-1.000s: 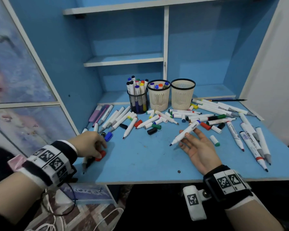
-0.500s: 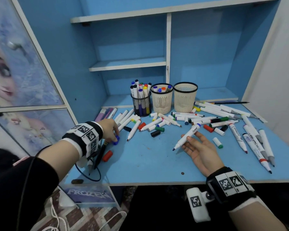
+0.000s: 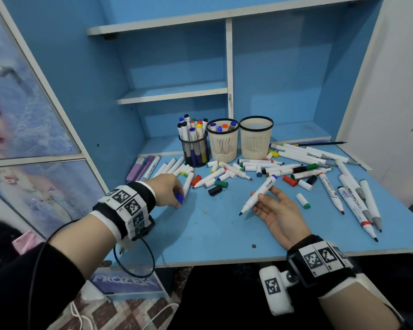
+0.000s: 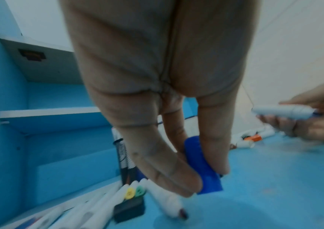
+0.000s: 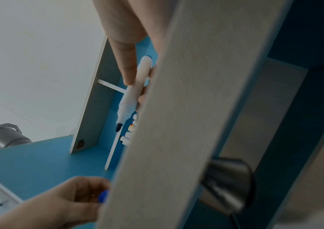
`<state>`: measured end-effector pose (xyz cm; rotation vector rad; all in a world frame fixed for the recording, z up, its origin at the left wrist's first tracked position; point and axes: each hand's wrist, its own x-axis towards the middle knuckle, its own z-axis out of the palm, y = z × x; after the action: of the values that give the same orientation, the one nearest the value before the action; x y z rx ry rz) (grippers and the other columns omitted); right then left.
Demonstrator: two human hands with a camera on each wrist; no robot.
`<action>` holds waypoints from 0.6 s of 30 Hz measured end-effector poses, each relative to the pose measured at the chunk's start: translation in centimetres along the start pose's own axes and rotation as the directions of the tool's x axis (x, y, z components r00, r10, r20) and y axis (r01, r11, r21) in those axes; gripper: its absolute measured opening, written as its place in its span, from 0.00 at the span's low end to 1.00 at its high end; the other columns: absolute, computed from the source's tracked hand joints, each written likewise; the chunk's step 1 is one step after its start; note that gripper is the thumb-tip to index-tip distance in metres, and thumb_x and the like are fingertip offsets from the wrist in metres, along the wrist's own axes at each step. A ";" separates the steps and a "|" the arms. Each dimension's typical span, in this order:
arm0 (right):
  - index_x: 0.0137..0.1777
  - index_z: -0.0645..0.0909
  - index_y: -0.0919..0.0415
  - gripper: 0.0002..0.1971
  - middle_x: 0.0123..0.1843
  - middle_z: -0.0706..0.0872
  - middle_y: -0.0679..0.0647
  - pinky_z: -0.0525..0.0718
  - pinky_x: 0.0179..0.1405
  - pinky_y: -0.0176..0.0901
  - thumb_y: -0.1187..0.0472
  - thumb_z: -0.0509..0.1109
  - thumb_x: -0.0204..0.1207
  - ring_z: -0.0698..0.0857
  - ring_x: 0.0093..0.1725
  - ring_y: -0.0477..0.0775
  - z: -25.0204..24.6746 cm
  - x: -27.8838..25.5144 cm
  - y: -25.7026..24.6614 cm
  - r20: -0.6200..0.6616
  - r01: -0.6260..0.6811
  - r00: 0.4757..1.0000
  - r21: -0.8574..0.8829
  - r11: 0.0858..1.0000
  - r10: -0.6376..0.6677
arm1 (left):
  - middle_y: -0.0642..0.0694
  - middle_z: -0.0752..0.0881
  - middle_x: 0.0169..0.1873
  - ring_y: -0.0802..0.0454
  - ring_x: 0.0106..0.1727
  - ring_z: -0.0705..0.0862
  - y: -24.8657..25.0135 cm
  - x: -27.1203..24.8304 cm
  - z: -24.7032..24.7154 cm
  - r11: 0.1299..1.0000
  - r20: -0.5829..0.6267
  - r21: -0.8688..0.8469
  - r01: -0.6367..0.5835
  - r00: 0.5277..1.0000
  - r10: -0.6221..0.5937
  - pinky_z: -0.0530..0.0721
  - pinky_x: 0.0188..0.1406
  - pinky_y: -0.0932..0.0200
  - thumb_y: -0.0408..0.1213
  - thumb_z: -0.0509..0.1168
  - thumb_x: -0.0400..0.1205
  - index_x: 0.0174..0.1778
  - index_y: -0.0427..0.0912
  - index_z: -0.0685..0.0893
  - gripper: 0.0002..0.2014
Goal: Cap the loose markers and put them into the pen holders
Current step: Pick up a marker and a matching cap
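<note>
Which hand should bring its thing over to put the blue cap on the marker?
Probably the left hand. It pinches the small blue cap, while the right hand holds the uncapped marker with its tip pointing toward the left side.

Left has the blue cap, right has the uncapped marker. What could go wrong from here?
1. The right hand holds the uncapped marker loosely between thumb and fingertips; pushing the cap on could make it slip or pivot.
2. The left hand pinches the blue cap right beside loose markers; lifting may knock them.
3. The bare tip could mark the desk.
</note>
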<state>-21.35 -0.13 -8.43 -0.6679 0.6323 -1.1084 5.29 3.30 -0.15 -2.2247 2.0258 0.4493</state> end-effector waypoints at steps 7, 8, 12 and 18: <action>0.70 0.68 0.63 0.22 0.44 0.89 0.62 0.89 0.36 0.41 0.75 0.63 0.77 0.84 0.45 0.58 0.0 0.1 0.0 -0.006 0.015 1.000 0.027 1.000 -0.015 | 0.45 0.89 0.38 0.54 0.38 0.84 3.8 -3.6 2.1 0.822 -0.247 -0.538 -0.188 0.967 0.060 0.83 0.45 0.62 0.30 0.74 0.73 0.41 0.45 0.87 0.06; 0.71 0.68 0.63 0.23 0.44 0.89 0.62 0.88 0.36 0.41 0.75 0.63 0.77 0.85 0.44 0.58 0.1 0.1 0.0 -0.006 0.017 1.000 0.027 0.999 -0.017 | 0.43 0.89 0.39 0.53 0.38 0.85 4.4 -3.9 2.6 0.771 -0.255 -0.604 -0.200 0.966 0.050 0.83 0.43 0.63 0.29 0.74 0.73 0.41 0.45 0.86 0.06; 0.72 0.67 0.64 0.24 0.44 0.90 0.62 0.88 0.35 0.41 0.75 0.64 0.77 0.85 0.44 0.58 0.0 0.1 0.1 -0.016 0.027 1.000 0.048 0.999 -0.026 | 0.41 0.84 0.38 0.51 0.34 0.81 6.4 -4.1 4.7 0.543 -0.264 -0.815 -0.203 0.964 -0.037 0.83 0.33 0.66 0.26 0.74 0.72 0.39 0.43 0.83 0.09; 0.67 0.70 0.63 0.43 0.44 0.90 0.64 0.88 0.37 0.43 0.63 0.87 0.51 0.89 0.39 0.55 0.0 0.1 0.2 -0.016 0.045 0.999 0.047 0.998 -0.045 | 0.40 0.86 0.35 0.52 0.33 0.86 8.1 -3.9 7.3 0.226 -0.206 -0.959 -0.168 0.966 -0.158 0.86 0.35 0.67 0.20 0.72 0.72 0.41 0.37 0.81 0.09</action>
<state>-21.16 -0.19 -8.57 -0.6364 0.6047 -1.1676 -4.08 8.14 -4.97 -2.9734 2.0913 2.0981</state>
